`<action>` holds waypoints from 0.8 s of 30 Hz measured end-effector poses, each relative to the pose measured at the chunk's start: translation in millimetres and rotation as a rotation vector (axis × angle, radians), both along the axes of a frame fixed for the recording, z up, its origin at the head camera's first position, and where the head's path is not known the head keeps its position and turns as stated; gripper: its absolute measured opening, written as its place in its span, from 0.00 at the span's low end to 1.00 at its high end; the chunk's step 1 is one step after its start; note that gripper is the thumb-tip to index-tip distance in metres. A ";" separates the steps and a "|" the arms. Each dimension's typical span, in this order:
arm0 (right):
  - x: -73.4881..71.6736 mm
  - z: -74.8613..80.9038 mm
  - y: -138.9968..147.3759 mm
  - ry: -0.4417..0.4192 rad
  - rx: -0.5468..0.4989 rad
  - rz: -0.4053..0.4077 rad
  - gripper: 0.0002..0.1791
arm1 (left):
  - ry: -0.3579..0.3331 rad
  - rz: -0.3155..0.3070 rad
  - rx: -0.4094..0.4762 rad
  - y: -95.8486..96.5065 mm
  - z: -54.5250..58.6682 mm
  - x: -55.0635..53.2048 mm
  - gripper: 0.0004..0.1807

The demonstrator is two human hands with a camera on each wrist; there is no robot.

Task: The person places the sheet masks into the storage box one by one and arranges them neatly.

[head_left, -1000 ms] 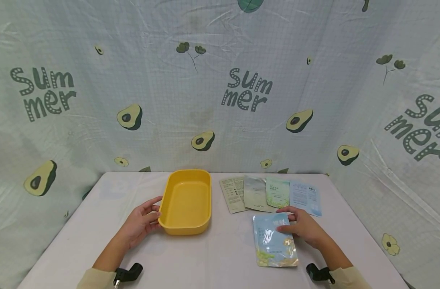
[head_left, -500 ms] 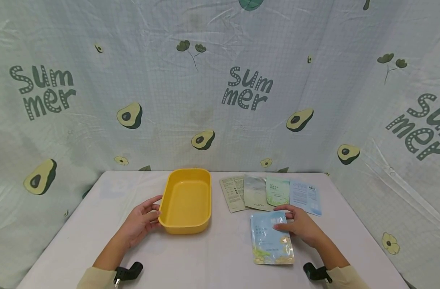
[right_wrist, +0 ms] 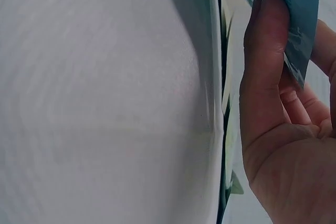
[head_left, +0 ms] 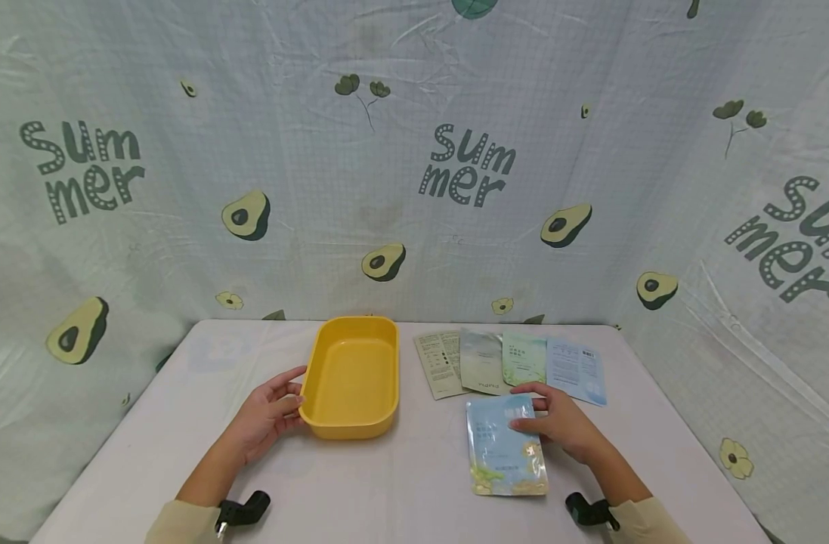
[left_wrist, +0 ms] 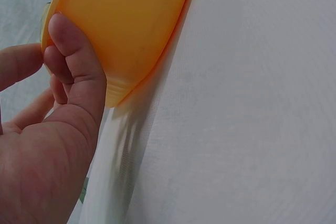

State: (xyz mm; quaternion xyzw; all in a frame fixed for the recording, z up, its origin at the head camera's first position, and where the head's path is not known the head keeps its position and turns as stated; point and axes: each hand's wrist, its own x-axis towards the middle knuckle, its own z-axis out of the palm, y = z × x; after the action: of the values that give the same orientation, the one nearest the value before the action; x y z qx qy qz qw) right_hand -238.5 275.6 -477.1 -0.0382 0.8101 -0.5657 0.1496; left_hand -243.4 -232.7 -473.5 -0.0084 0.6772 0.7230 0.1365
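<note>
My left hand (head_left: 267, 414) is at the left side of a yellow plastic tray (head_left: 349, 433), its thumb and fingers pinching the rim. In the left wrist view the thumb (left_wrist: 74, 51) lies against the tray's yellow wall (left_wrist: 131, 30). A shiny light-blue sheet mask packet (head_left: 499, 453), printed with pale flowers, is pinched at its upper right edge by my right hand (head_left: 560, 423). Up close in the right wrist view, the thumb (right_wrist: 268, 51) presses one face of the blue packet (right_wrist: 302, 19), with the other fingers behind it.
Several flat packets lie in an overlapping row at the back right: a beige printed one (head_left: 443, 366), a silver one (head_left: 481, 363), a green one (head_left: 523, 359) and a pale blue one (head_left: 576, 370). A patterned curtain (head_left: 305, 189) rises behind the white table (head_left: 414, 499).
My right hand has carried the blue packet slightly to the left. The left hand and the yellow tray have stayed in place.
</note>
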 end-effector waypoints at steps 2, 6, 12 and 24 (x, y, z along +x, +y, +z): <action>-0.2 0.6 -0.8 0.001 -0.013 0.006 0.39 | -0.003 0.000 -0.002 0.1 0.5 0.0 0.38; -0.3 1.9 -2.4 0.004 -0.033 0.022 0.39 | -0.010 0.006 -0.006 0.5 0.5 0.0 0.38; -0.6 2.6 -6.1 0.013 0.003 0.020 0.39 | -0.008 0.000 0.002 0.0 0.1 -0.6 0.38; -3.1 2.1 -11.0 0.015 -0.021 0.030 0.40 | -0.013 0.009 0.002 -0.6 -2.7 -0.6 0.37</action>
State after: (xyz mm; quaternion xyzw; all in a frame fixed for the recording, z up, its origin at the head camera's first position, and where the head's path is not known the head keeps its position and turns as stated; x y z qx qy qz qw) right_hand -241.5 264.6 -475.0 -0.0564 0.8044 -0.5716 0.1515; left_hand -244.0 -233.2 -476.2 -0.0158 0.6756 0.7241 0.1377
